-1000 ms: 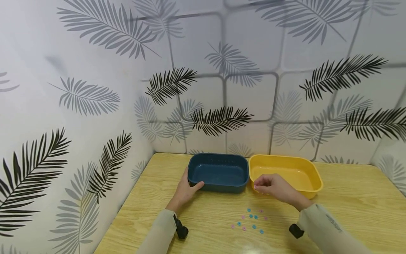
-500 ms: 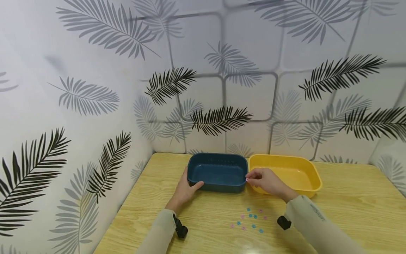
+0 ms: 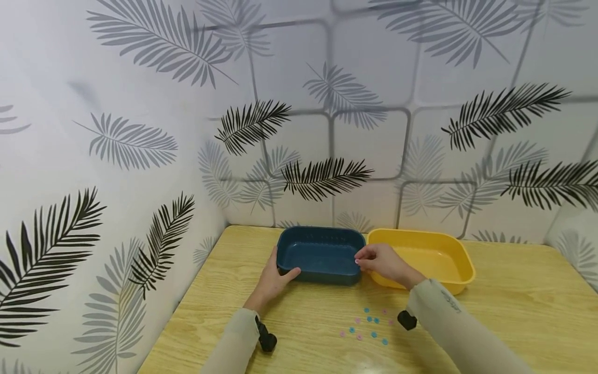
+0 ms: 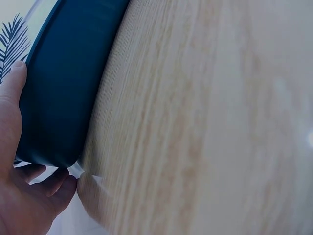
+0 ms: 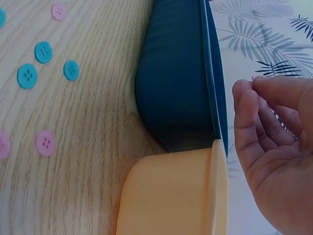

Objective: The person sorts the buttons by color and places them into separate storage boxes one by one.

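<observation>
My left hand [image 3: 271, 276] grips the left end of a dark blue bin [image 3: 327, 277], its thumb along the front wall and its fingers around the end, as the left wrist view shows. Over the bin's right end, my right hand [image 3: 385, 264] pinches a pink button [image 3: 357, 261] between thumb and fingertips. In the right wrist view those fingertips sit just past the blue rim, and the button is barely visible there. Several blue buttons [image 5: 27, 76] and pink buttons [image 5: 46, 143] lie scattered on the table in front of the bins.
A yellow bin [image 3: 441, 259] stands against the blue bin's right side, partly beneath my right wrist. Both bins rest on a wood-grain table [image 3: 523, 291] near its back edge. Leaf-patterned walls [image 3: 299, 140] close off the back and left.
My right hand has moved left with the pink button, from over the yellow bin's front left corner to the blue bin's right end. The left hand has kept its place.
</observation>
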### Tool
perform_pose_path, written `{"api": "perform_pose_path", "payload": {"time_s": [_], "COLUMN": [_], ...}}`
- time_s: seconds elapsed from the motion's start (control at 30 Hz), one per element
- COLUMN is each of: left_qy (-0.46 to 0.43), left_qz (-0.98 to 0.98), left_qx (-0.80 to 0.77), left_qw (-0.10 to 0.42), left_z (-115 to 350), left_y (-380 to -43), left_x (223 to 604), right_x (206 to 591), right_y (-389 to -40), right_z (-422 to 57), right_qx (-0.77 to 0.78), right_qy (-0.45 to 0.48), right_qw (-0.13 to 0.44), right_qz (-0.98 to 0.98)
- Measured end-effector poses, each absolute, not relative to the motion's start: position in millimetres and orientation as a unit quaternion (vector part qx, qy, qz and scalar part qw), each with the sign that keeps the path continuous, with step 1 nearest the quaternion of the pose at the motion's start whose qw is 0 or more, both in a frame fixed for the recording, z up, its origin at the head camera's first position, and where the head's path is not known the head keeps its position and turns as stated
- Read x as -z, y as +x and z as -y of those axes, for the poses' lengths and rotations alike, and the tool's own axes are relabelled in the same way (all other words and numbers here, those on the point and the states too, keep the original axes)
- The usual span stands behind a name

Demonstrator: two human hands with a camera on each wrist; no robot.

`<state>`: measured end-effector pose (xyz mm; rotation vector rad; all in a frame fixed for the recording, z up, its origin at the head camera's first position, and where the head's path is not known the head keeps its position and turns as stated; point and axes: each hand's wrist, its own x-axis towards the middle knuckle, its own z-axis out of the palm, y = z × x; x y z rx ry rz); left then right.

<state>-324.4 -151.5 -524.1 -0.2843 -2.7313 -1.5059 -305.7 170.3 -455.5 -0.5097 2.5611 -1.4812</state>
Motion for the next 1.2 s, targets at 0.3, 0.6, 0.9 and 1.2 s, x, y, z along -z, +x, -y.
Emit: {"api": "perform_pose_path", "payload": {"time_s": [0.3, 0.6, 0.9, 1.2], "left_qy": [-0.086, -0.089, -0.087, -0.086], "left_qz": [0.871, 0.868, 0.862, 0.862], "left_qx": [0.483, 0.489, 0.499, 0.500], "left_qw": [0.002, 0.000, -0.002, -0.005], "left_z": [152, 152, 152, 152], "left_y": [-323, -324, -323, -322], "left_x": [524, 524, 525, 523], "right_x": [462, 464, 464, 462], "right_y": [-315, -322, -329, -335], "right_z": [-162, -161, -157, -154], "right_qx": [0.498, 0.495, 0.482, 0.464], "right_qy": [-0.169, -0.165, -0.151, -0.151], "right_qw": [0.075, 0.076, 0.083, 0.071], "right_qz": [-0.847, -0.850, -0.859, -0.870]}}
